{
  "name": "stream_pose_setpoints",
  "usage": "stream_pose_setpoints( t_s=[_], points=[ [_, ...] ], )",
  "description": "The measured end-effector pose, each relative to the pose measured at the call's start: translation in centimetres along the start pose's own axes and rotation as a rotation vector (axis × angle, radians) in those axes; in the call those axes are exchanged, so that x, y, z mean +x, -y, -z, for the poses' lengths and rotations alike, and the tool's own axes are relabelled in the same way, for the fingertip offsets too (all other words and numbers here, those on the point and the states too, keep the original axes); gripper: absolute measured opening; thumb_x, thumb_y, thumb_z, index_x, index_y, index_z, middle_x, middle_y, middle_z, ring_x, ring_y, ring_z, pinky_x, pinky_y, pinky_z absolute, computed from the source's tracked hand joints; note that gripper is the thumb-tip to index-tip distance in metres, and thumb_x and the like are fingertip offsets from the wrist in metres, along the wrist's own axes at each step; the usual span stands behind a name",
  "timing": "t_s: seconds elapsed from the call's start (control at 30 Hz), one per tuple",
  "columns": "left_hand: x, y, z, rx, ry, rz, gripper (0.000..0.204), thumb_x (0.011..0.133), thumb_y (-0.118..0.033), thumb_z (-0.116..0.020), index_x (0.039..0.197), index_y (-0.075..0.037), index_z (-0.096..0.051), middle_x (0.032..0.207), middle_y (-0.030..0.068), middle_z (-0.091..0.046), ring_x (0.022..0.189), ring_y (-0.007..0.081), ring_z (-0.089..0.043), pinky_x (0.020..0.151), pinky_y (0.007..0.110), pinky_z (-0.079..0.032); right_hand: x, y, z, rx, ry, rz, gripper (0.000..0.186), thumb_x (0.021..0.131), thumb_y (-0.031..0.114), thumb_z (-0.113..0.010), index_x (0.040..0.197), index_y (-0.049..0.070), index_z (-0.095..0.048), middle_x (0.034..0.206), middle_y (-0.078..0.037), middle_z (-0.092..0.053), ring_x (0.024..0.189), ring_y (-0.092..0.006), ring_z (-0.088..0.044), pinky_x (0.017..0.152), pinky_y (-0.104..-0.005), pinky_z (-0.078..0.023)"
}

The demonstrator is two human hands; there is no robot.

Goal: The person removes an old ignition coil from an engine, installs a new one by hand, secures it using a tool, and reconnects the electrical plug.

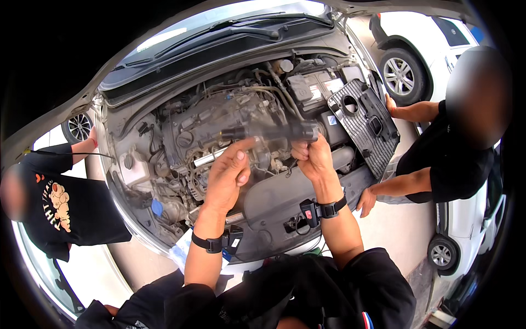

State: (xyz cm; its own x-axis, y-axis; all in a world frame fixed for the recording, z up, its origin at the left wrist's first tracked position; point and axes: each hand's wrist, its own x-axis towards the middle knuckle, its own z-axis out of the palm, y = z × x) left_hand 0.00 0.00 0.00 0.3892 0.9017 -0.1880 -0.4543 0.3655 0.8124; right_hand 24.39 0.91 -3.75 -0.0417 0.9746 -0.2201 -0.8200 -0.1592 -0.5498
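My right hand (308, 155) is shut on a black cylindrical object (297, 130), held horizontally over the engine (219, 112) and partly smeared by motion. My left hand (233, 164) is left of it, index finger extended and blurred near the object's underside, the other fingers loosely bent; I cannot tell whether that finger touches it. Beneath both hands lies the open engine bay, with hoses, a battery (309, 88), a translucent reservoir (134, 170) and a blue cap (157, 207). A ribbed black plastic cover (364, 126) rests at the bay's right side.
A person in black (82, 203) stands at the left fender. Another person (449, 153) leans at the right, hands on the car's edge beside the cover. The raised hood (66, 88) and windshield (219, 22) border the bay; white cars (466, 230) are parked behind them.
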Motion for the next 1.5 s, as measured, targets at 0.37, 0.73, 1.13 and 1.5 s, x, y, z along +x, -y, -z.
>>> stream_pose_setpoints(
  t_s=[0.37,0.73,1.13,1.5],
  points=[
    [-10.8,2.5,-15.7,0.482,0.034,-0.421,0.032,0.093,-0.020,-0.080,0.120,-0.004,-0.071,0.077,-0.0121,-0.049,0.066,0.0015,-0.037,0.060,0.020,-0.032,-18.6,4.5,2.4,0.134,-0.018,-0.142,0.013,0.101,0.019,-0.059,0.093,0.008,-0.060,0.072,0.001,-0.050,0.054,-0.0033,-0.036,0.046,-0.0186,-0.028],
    [-18.0,5.2,-22.6,0.949,0.166,-0.723,0.031,0.087,-0.012,-0.084,0.116,-0.006,-0.074,0.078,-0.0043,-0.050,0.063,0.0047,-0.037,0.055,0.023,-0.030,-24.8,2.8,4.8,0.221,-0.039,-0.236,0.034,0.104,0.040,-0.062,0.098,0.006,-0.065,0.075,0.003,-0.058,0.054,-0.0049,-0.043,0.043,-0.0172,-0.029],
    [-17.8,6.6,-20.7,0.271,0.256,-0.141,0.034,0.102,-0.020,-0.066,0.129,0.002,-0.063,0.092,-0.0032,-0.060,0.066,0.0028,-0.038,0.061,0.020,-0.031,-30.2,7.1,9.3,0.071,0.072,0.105,0.031,0.105,0.037,-0.060,0.114,0.007,-0.062,0.089,0.001,-0.063,0.056,-0.0009,-0.046,0.040,-0.0162,-0.027],
    [-15.8,8.3,-21.4,0.191,0.339,-0.092,0.041,0.102,-0.022,-0.063,0.133,0.005,-0.057,0.078,-0.0030,-0.051,0.063,0.0059,-0.036,0.059,0.021,-0.029,-33.1,9.5,10.6,-0.059,0.117,0.133,0.025,0.103,0.026,-0.066,0.117,0.006,-0.064,0.120,-0.018,-0.070,0.072,-0.0010,-0.055,0.046,-0.0141,-0.030]
  ],
)
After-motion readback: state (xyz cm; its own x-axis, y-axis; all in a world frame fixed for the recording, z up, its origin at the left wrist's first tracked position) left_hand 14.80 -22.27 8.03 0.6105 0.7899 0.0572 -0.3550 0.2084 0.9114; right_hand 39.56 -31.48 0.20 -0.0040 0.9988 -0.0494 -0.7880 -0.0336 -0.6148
